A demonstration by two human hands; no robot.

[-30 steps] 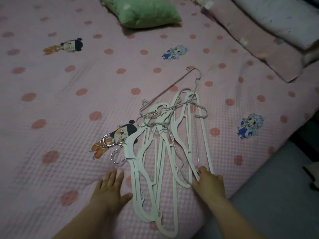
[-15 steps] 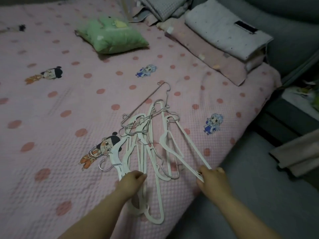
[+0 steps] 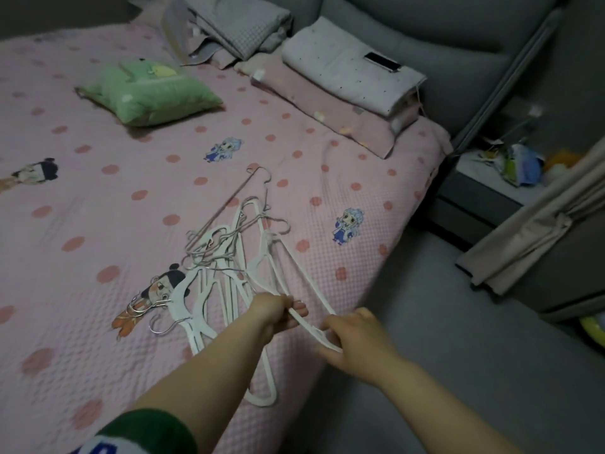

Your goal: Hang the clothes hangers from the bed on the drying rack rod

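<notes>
A tangled heap of white plastic and thin metal clothes hangers (image 3: 226, 267) lies on the pink dotted bedspread (image 3: 98, 208) near the bed's right edge. One white hanger (image 3: 294, 286) is drawn out of the heap toward the edge. My left hand (image 3: 273, 312) grips its lower bar with curled fingers. My right hand (image 3: 355, 342) holds the same hanger's end just past the bed edge. Another white hanger with a metal hook (image 3: 183, 309) lies to the left of my left hand. No drying rack is in view.
A green pillow (image 3: 147, 93) lies at the back of the bed. Folded grey, white and pink bedding (image 3: 343, 83) with a phone (image 3: 383, 61) on top is stacked by the grey headboard. A cluttered nightstand (image 3: 484, 178) and beige curtain (image 3: 537, 221) stand on the right, above grey floor (image 3: 442, 339).
My left hand has moved right from the heap's near end and taken hold of the drawn-out hanger. The view has tilted up, bringing in the headboard and nightstand.
</notes>
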